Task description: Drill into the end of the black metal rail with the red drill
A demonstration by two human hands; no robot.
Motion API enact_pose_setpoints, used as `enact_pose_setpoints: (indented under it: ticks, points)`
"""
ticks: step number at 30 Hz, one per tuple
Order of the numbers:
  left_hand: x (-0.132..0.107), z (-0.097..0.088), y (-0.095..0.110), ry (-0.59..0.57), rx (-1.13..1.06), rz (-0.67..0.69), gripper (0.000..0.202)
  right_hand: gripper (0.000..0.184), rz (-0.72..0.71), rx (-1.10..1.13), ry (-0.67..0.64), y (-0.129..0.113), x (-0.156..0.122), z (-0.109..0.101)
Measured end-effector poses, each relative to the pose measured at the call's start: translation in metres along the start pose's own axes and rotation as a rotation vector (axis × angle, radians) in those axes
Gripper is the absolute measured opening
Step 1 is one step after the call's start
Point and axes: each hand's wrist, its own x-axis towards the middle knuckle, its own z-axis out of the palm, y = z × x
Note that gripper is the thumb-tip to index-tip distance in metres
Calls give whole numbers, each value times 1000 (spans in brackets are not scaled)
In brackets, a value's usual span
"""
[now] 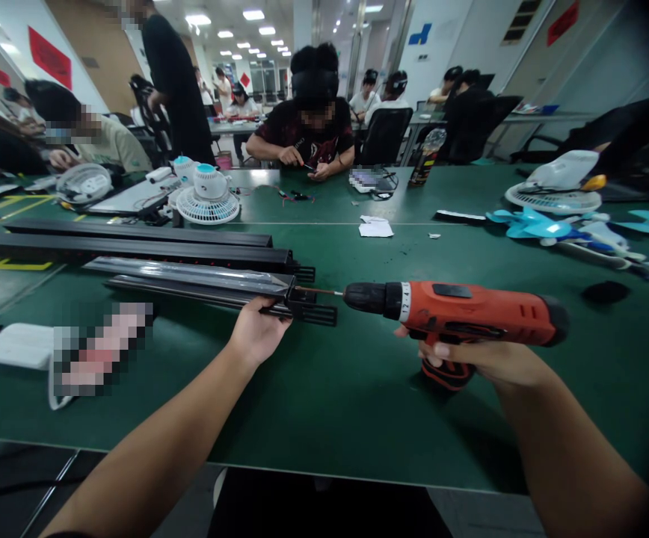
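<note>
My right hand (473, 357) grips the handle of an orange and black cordless drill (459, 310), held level above the green table (324, 403). Its thin bit points left and meets the end of a long black metal rail (217, 290) lying across the table. My left hand (258, 327) is closed over the near edge of that rail, close to its right end. A black end bracket (310, 308) sits between my left hand and the drill's chuck.
More long black rails (134, 243) lie behind. Small white fans (208, 198) and blue fan blades (531, 223) sit farther back. A white pad (16, 345) lies at left. A person sits across the table working; other people sit around.
</note>
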Motion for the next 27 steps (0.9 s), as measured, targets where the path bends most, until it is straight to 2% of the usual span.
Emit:
enact_pose_setpoints:
  ticks: [6, 10, 20, 27]
  points:
    - [-1, 1, 0, -3, -6, -4, 45, 29, 53, -25, -36, -3, -1, -3]
    - [-2, 4, 0, 22, -5, 2, 40, 33, 32, -22, -40, -6, -2, -2]
    - [2, -3, 1, -48, 32, 9, 45, 22, 13, -36, -39, 3, -2, -4]
    - [1, -2, 1, -13, 13, -1, 43, 25, -10, -20, -38, -2, -1, 0]
